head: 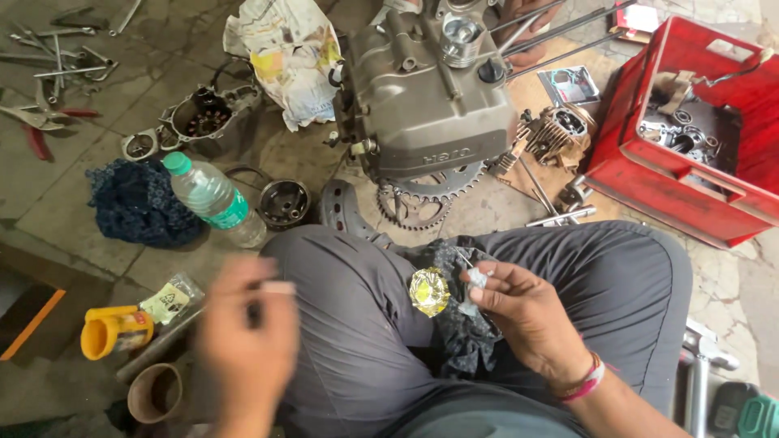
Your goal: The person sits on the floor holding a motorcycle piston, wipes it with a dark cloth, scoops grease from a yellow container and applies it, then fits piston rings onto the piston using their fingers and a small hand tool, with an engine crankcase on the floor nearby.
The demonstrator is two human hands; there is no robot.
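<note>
The person sits cross-legged on the floor [73, 203], grey trousers filling the lower middle of the view. The right hand [519, 312] rests over the right thigh, its fingers pinched closed around a small pale scrap [477, 278] held up between thumb and fingertips. Just beside it, on a dark rag [462, 324] draped in the lap, lies a crumpled bit of gold foil [428, 291]. The left hand [247, 345] hovers over the left knee and is badly blurred; its fingers curl closed on something small and light-coloured [276, 287], though I cannot tell what it is.

In front of the knees stands a grey engine block [430, 105] with a piston [461, 40] poking out on top, and a toothed sprocket [426, 195] lies against its near side. A plastic water bottle [213, 197] with a green cap lies tilted to the left, near a dark blue cloth [138, 203] and a round metal housing [282, 203]. Spanners and red-handled pliers [36, 122] are scattered at the far left. A red crate [649, 186] holding engine parts sits to the right, well apart from the hands. A yellow container [114, 331] lies near the left knee.
</note>
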